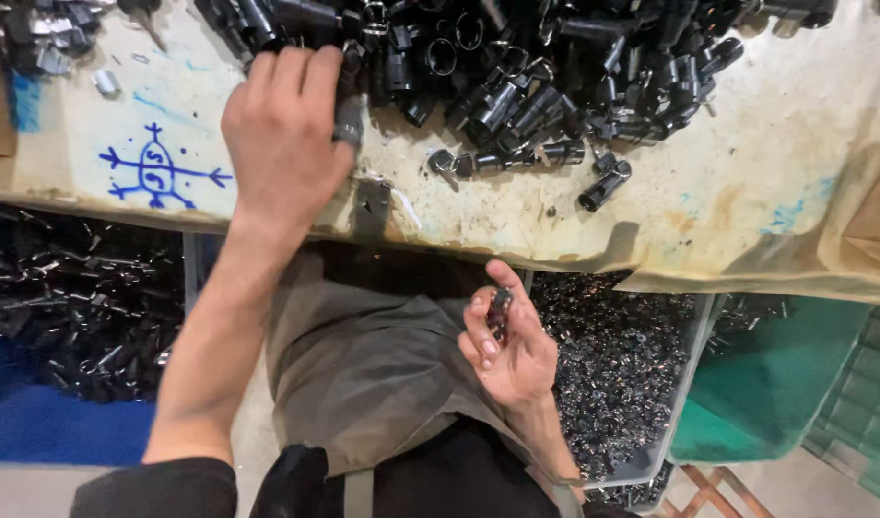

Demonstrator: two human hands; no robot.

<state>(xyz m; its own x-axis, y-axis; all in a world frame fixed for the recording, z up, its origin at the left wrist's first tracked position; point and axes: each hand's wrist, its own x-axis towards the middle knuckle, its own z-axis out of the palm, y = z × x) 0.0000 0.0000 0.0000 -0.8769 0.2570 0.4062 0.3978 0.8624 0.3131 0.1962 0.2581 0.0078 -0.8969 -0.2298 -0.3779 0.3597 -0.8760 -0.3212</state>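
My left hand (281, 134) reaches onto the worn table (766, 163) at the near edge of a big heap of black tube-shaped parts (516, 67). Its fingers curl around one of those black parts (348, 117) at the heap's left side. My right hand (505, 341) is held low, in front of the table's edge and above my lap, palm up. It pinches a small dark metal piece (498, 309) between thumb and fingers. A single black tube (605, 185) lies apart near the table's front edge.
A blue pen drawing (157, 171) marks the table at the left. Below the table stand a grey bin of small dark metal pieces (617, 384), a green crate (775, 384) at the right and a dark heap of parts (66, 307) at the left.
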